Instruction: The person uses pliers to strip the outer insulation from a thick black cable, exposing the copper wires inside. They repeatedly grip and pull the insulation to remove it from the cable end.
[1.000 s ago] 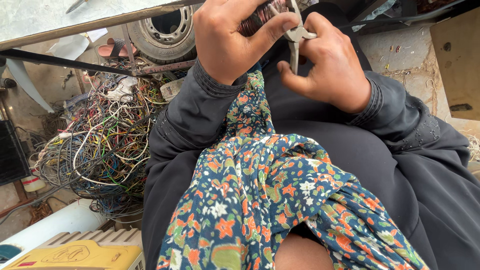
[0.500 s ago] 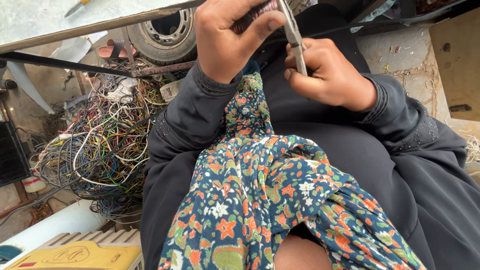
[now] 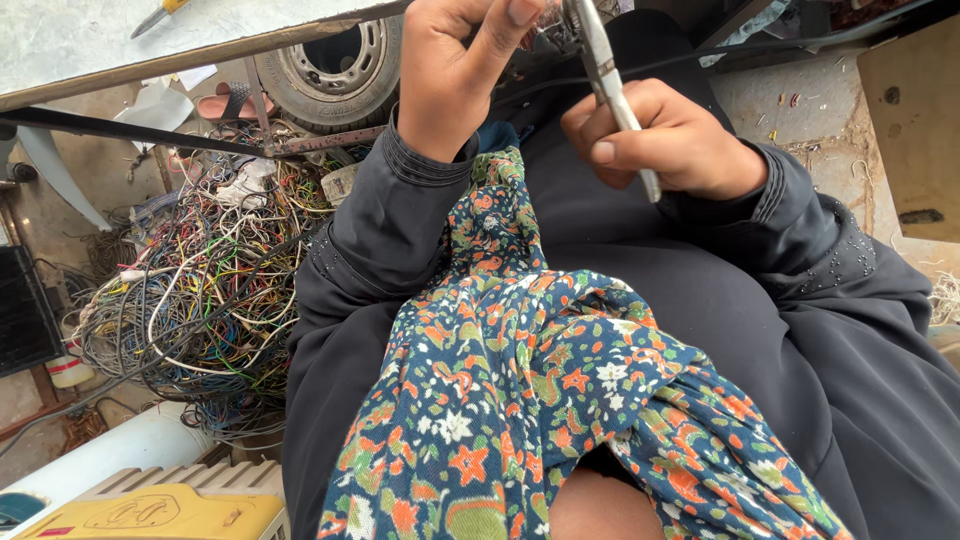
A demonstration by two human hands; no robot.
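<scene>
The left hand is up at the top of the view. Its fingers are curled tight around a small coil of copper wire, which pokes out just past the thumb. Most of the coil is hidden by the hand and cut off by the top edge.

The right hand is just beside the left one. Its fingers are closed around the long silver handles of a pair of pliers. The nose of the pliers points up and touches the coil, right next to the left thumb. You cannot tell if the nose is biting the wire.

Below both hands lies a flowery blue and orange scarf over a black robe. Well off to the left of the fingers, a big pile of tangled coloured wires sits on the floor. A small tyre lies beyond it, near the left wrist.
</scene>
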